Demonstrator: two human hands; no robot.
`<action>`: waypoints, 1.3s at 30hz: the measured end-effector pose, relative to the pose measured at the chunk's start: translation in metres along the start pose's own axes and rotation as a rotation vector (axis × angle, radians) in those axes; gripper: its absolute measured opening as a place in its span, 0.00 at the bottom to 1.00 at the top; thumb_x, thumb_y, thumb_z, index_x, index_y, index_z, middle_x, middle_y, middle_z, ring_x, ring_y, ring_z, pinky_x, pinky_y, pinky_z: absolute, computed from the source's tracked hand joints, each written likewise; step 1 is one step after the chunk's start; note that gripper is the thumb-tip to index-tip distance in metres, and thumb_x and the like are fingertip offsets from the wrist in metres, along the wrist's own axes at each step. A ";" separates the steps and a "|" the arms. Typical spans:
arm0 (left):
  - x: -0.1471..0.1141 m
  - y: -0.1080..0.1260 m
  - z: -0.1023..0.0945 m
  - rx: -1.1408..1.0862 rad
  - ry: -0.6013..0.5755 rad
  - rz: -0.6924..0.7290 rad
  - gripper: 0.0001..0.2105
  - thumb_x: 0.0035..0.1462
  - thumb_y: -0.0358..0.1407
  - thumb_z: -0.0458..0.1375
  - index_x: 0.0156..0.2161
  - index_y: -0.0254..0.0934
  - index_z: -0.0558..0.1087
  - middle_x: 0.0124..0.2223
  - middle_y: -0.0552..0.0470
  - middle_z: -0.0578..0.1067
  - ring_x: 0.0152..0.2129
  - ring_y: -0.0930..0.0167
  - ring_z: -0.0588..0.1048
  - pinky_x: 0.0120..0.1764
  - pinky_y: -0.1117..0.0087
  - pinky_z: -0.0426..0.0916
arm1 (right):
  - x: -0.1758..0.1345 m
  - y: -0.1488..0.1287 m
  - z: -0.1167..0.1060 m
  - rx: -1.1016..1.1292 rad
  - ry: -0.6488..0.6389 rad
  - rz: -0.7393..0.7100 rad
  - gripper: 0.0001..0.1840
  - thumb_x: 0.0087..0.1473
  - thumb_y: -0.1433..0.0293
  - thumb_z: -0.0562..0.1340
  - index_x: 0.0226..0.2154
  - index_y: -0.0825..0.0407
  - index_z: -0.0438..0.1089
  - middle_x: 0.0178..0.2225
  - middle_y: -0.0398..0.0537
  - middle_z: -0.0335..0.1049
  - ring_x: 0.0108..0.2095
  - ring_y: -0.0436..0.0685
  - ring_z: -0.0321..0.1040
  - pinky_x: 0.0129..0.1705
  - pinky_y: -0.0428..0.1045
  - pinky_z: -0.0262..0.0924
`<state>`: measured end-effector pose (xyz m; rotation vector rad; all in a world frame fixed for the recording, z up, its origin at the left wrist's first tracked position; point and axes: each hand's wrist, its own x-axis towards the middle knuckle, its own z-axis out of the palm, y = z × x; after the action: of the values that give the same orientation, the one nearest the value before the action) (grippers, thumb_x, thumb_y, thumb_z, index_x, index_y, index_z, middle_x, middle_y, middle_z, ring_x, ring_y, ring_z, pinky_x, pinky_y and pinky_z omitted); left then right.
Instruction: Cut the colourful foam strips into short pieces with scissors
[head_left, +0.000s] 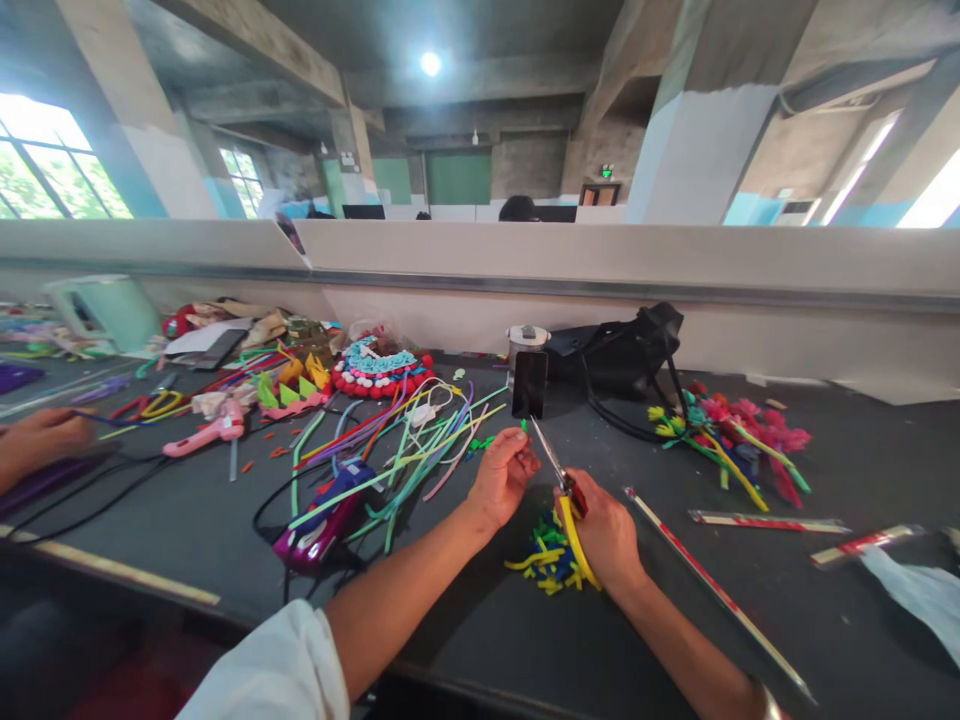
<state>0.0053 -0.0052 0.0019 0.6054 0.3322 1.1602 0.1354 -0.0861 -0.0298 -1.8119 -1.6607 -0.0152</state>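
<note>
My right hand [606,532] grips scissors [550,452] with yellow and red handles, their blades pointing up and away from me. Close to the blade tips, my left hand [499,482] is closed in a pinch. A short green pipe cleaner piece [523,425] pokes out at its fingertips, mostly hidden by them. Below both hands, a small pile of cut pipe cleaner pieces [551,560] in yellow, green and blue lies on the dark table [465,610]. Just beyond the scissors stands a black phone [530,384], leaning against a lidded cup [525,338].
Left lie long pipe cleaners [420,470], a purple glue gun [319,520] with its cord, and a pink glue gun [214,430]. A co-worker's hand [49,440] is at far left. A black bag [626,350], fluffy flowers [750,435] and wrapped sticks [720,590] lie right.
</note>
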 end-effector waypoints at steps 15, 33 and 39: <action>-0.005 -0.001 0.005 0.009 -0.030 -0.006 0.09 0.46 0.34 0.64 0.30 0.35 0.68 0.24 0.58 0.66 0.21 0.79 0.65 0.27 0.76 0.59 | -0.003 -0.004 0.000 -0.025 -0.032 -0.024 0.14 0.55 0.67 0.53 0.43 0.48 0.68 0.29 0.44 0.73 0.27 0.53 0.70 0.26 0.43 0.52; -0.007 -0.004 0.004 0.729 0.055 0.171 0.04 0.45 0.33 0.61 0.26 0.35 0.71 0.22 0.56 0.67 0.21 0.76 0.62 0.27 0.74 0.55 | 0.005 0.000 -0.001 0.378 0.144 0.052 0.16 0.56 0.58 0.55 0.40 0.51 0.66 0.34 0.47 0.73 0.31 0.53 0.70 0.36 0.46 0.61; -0.017 -0.010 0.004 1.144 -0.174 0.341 0.04 0.46 0.31 0.60 0.23 0.37 0.71 0.22 0.54 0.67 0.21 0.73 0.61 0.28 0.72 0.53 | 0.008 0.004 0.001 0.478 0.233 0.084 0.21 0.54 0.55 0.56 0.44 0.52 0.65 0.37 0.50 0.71 0.32 0.55 0.69 0.36 0.49 0.64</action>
<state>0.0083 -0.0251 -0.0013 1.8041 0.7696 1.1585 0.1402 -0.0782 -0.0284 -1.4520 -1.2906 0.1847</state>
